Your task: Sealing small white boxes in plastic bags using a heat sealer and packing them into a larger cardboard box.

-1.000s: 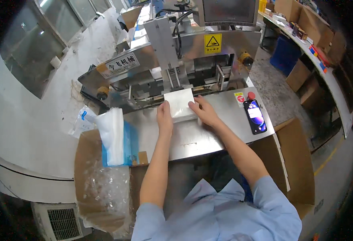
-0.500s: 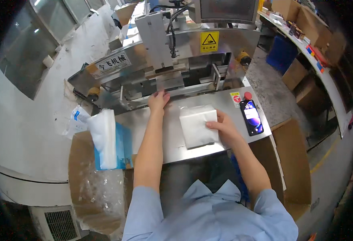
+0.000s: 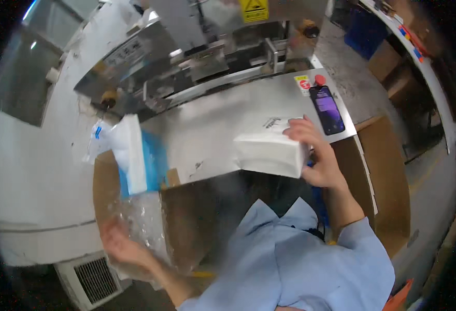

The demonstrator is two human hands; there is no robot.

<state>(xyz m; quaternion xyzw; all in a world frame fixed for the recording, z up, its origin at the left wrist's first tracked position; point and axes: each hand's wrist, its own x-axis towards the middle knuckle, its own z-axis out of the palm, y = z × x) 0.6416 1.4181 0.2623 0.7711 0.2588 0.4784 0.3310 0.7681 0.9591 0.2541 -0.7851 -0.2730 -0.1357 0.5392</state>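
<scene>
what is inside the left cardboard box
Clear plastic shows inside the cardboard box, with the blurred left hand in front of part of it. Whatever lies under the plastic is covered.

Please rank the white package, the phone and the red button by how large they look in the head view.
Largest to smallest:
1. White package, in the right hand
2. Phone
3. Red button, clearly smallest

The package (image 3: 269,154) looks smooth, the worktop (image 3: 202,127) satiny metal, the right-hand carton (image 3: 384,173) matt cardboard.
</scene>
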